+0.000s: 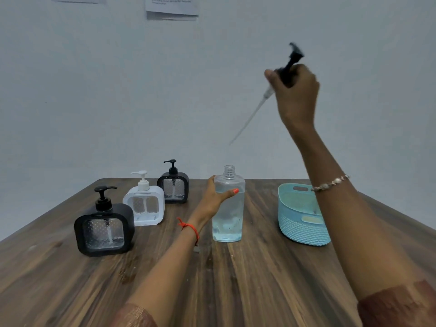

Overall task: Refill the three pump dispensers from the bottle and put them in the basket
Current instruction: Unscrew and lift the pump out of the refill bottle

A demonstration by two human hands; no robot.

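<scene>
A tall clear bottle (228, 208) of pale blue liquid stands upright mid-table, its neck uncapped. My left hand (217, 197) grips its upper part. High above, my right hand (295, 90) holds the bottle's black pump head (292, 64), whose thin dip tube (250, 116) slants down-left, clear of the neck. Three square pump dispensers stand at the left: a black one (104, 228) nearest, a white one (144, 204) behind it, a smaller-looking black one (173, 186) farthest. A light blue basket (303, 228) sits at the right with nothing visible inside.
All of it rests on a dark wood-grain table (247, 279) set against a pale wall. Paper sheets (172, 7) hang on the wall above. My right forearm crosses in front of the basket's right side.
</scene>
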